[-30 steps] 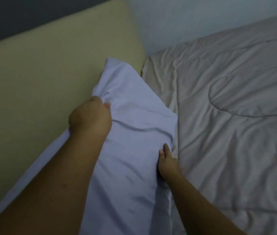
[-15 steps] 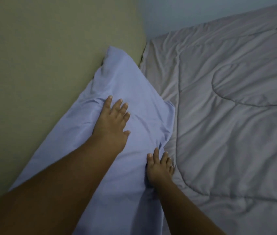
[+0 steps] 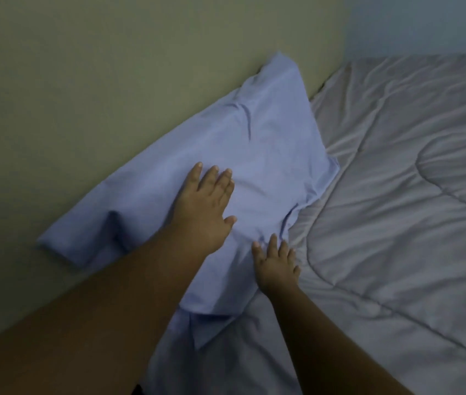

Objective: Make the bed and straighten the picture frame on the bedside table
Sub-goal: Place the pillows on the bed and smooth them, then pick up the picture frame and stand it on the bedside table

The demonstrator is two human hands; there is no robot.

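Both hands, left hand [image 3: 206, 206] and right hand [image 3: 276, 265], lie flat with fingers spread, gripping nothing, on the soft pale-blue fabric pillow [image 3: 254, 155]; uneven pressing may skew it off the beige headboard [image 3: 112, 81].

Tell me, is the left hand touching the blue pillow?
Touching. The head view shows the left hand lying flat, palm down, on the blue pillow, fingers spread on the fabric with no gap visible.
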